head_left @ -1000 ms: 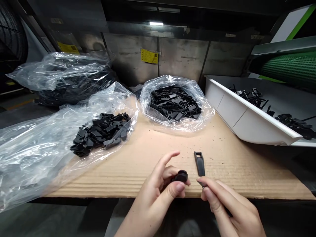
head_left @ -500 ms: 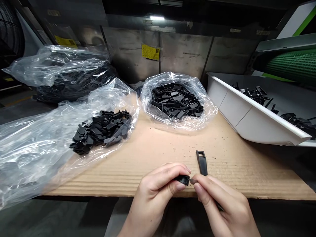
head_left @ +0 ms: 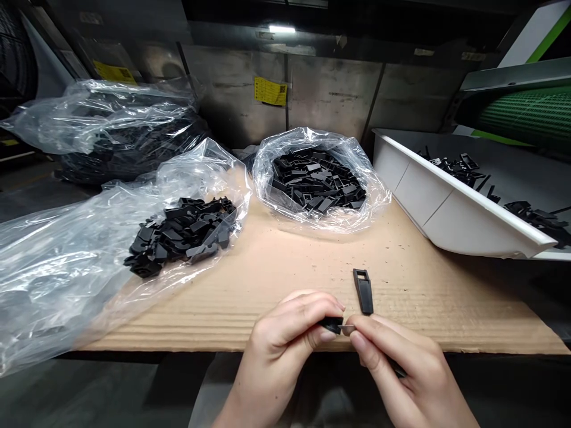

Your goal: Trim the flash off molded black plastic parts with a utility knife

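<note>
My left hand (head_left: 289, 339) is closed, pinching a small black plastic part (head_left: 332, 324) between thumb and fingers. Most of that part is hidden by the fingers. Closed around a thin-bladed knife (head_left: 347, 326), my right hand (head_left: 397, 356) brings the metal tip up to the right end of the part. A bit of dark handle shows below the right palm; the rest is covered. Just beyond the right fingertips, a flat black plastic piece (head_left: 364, 294) with a square opening at its far end lies on the cardboard (head_left: 285, 279).
An open clear bag (head_left: 319, 181) of black pieces stands at the back. Another bag (head_left: 187, 235) spills black parts on the left, with a fuller bag (head_left: 129, 137) behind it. At right, a white tray (head_left: 446, 202) holds more black parts. The cardboard's front edge runs beneath my hands.
Both hands stay close together, holding the same things. The blade now lies more level and shows brighter against the part. The whole view has shifted slightly.
</note>
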### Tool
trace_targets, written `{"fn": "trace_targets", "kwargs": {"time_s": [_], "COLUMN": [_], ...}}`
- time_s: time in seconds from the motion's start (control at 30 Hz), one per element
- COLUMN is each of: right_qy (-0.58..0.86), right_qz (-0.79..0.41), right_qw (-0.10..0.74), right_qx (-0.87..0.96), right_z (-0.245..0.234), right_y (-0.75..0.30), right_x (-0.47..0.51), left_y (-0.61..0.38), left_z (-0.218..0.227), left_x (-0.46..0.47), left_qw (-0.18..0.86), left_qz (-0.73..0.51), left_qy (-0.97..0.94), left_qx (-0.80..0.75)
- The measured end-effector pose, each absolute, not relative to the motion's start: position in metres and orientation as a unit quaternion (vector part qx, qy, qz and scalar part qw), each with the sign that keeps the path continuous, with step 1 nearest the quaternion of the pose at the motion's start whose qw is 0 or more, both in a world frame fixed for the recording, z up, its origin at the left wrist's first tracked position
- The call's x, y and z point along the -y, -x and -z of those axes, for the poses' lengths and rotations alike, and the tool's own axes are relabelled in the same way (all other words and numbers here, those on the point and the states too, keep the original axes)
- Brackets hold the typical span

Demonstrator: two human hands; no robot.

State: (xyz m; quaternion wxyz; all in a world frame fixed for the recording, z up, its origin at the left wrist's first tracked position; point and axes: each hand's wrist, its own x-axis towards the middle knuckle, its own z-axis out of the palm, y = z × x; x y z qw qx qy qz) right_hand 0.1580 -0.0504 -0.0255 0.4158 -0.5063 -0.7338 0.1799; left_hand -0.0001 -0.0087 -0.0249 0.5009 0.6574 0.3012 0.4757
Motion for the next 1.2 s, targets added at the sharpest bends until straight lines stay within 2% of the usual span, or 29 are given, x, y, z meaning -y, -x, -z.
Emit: {"fn": "trace_targets", "kwargs": {"time_s": [0.13,0.2,0.33,0.4,0.47,0.53,0.6,0.67,0.73,0.83,1.07,1.2], "right_qy": [0.505,0.495,0.427,0.404,0.434,0.494,0.513,0.496,0.497,0.525,0.541,0.542], "right_qz": [-0.242,-0.340,-0.617,-0.670,-0.617,-0.459,-0.285,-0.186,-0.162,-0.150,-0.170,-0.122], "right_qw": [0.406,0.382,0.290,0.308,0.380,0.452,0.462,0.430,0.403,0.415,0.392,0.391], "right_qx": [0.722,0.703,0.594,0.540,0.535,0.584,0.665,0.731,0.751,0.728,0.725,0.734], "right_z": [0.018,0.012,0.004,0.003,0.005,0.011,0.018,0.023,0.027,0.030,0.026,0.027], "right_y": [-0.159,-0.163,-0.176,-0.181,-0.184,-0.184,-0.182,-0.178,-0.173,-0.165,-0.158,-0.160], "right_x": [0.049,0.045,0.039,0.040,0.042,0.046,0.051,0.055,0.057,0.059,0.056,0.056], "left_y": [0.001,0.001,0.002,0.002,0.001,0.001,0.000,-0.001,-0.001,-0.001,0.000,0.001], "left_z": [0.025,0.024,0.021,0.021,0.022,0.023,0.023,0.023,0.022,0.021,0.021,0.020], "left_x": [0.009,0.009,0.010,0.010,0.010,0.009,0.008,0.008,0.008,0.009,0.011,0.009], "left_qw": [0.500,0.508,0.515,0.509,0.505,0.504,0.503,0.500,0.500,0.508,0.506,0.517], "left_qz": [-0.476,-0.470,-0.460,-0.458,-0.452,-0.448,-0.443,-0.443,-0.443,-0.441,-0.446,-0.439], "left_qy": [-0.658,-0.658,-0.660,-0.659,-0.655,-0.647,-0.649,-0.657,-0.660,-0.654,-0.652,-0.645], "left_qx": [-0.301,-0.296,-0.297,-0.310,-0.334,-0.356,-0.361,-0.350,-0.343,-0.346,-0.347,-0.353]}}
